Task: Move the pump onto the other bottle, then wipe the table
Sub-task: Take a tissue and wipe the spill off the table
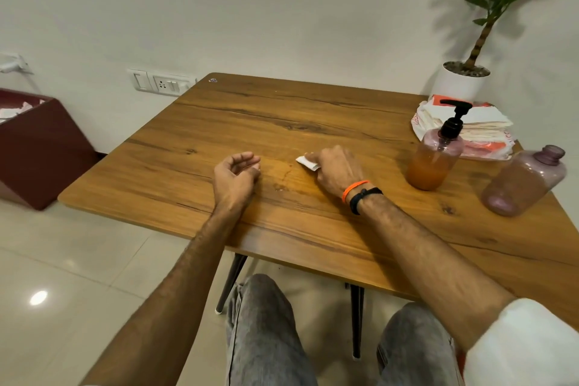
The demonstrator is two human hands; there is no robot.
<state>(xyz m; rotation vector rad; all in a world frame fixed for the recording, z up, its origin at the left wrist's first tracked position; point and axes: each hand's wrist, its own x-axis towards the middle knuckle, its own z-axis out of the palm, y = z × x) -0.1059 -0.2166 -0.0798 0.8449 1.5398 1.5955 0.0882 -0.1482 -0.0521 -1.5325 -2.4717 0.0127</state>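
Note:
A black pump [455, 117] sits screwed on a clear bottle [434, 161] half full of orange liquid, at the right of the wooden table [219, 122]. To its right stands a pinkish bottle [523, 183] with an open neck and no pump. My right hand [336, 171] presses a folded white tissue [307, 161] flat onto the table's middle, beside a faint wet smear [283, 177]. My left hand [236, 174] rests on the table to the left of the smear, fingers loosely curled, holding nothing.
A stack of white and orange napkins [476, 127] lies behind the bottles. A potted plant [463, 78] stands at the back right corner. A dark red bin [34, 141] with crumpled tissue stands on the floor at left. Wall sockets [163, 83] are behind the table.

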